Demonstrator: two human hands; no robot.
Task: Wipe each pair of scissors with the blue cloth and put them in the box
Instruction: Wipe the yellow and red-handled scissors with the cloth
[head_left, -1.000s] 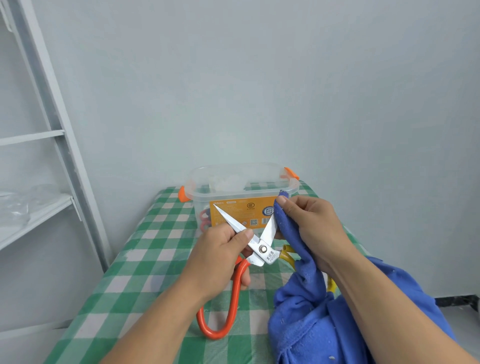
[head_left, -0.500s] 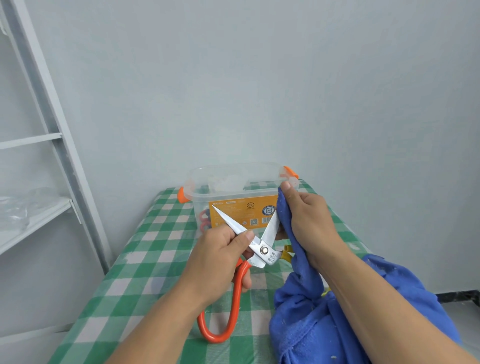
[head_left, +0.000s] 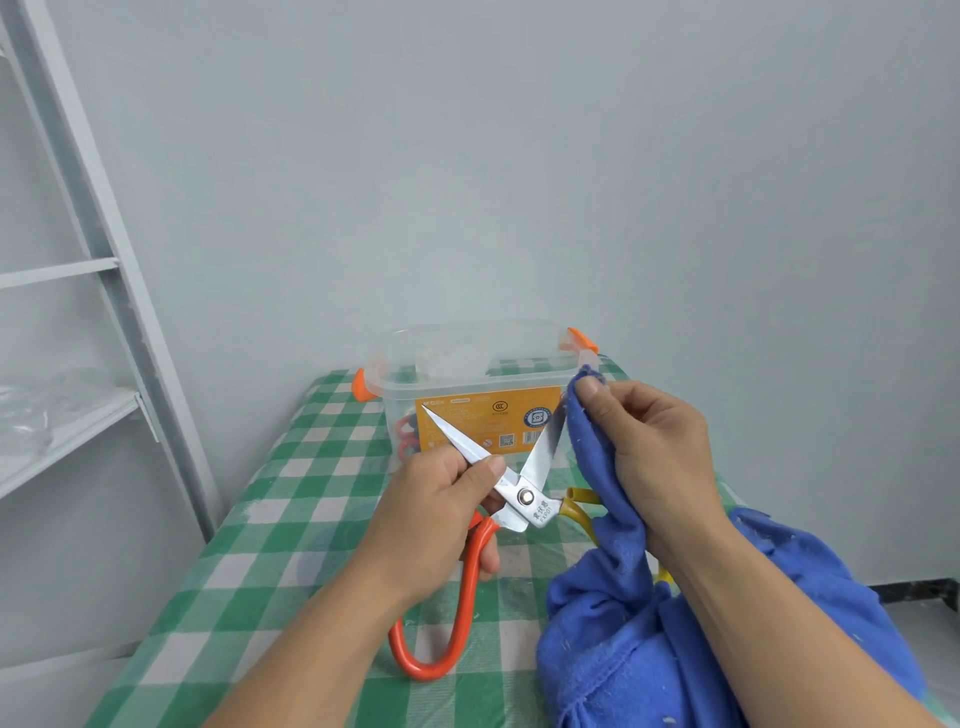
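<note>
My left hand (head_left: 436, 514) grips a pair of orange-handled scissors (head_left: 522, 496) near the pivot, blades spread wide above the table. My right hand (head_left: 649, 457) pinches a fold of the blue cloth (head_left: 623, 613) just past the tip of the right blade. The rest of the cloth lies heaped at the lower right. Behind the blades stands the clear plastic box (head_left: 467, 364) with orange clips and an orange label; red scissor handles (head_left: 408, 436) show through its wall. A yellow handle (head_left: 576, 506) lies partly under the cloth.
A green-and-white checked cloth covers the table (head_left: 291, 499), which butts against a pale wall. A white metal shelf frame (head_left: 104, 291) stands to the left, with clear plastic on its shelf.
My right hand has slid the cloth up along the right blade to past its tip. The left hand keeps the scissors in about the same place.
</note>
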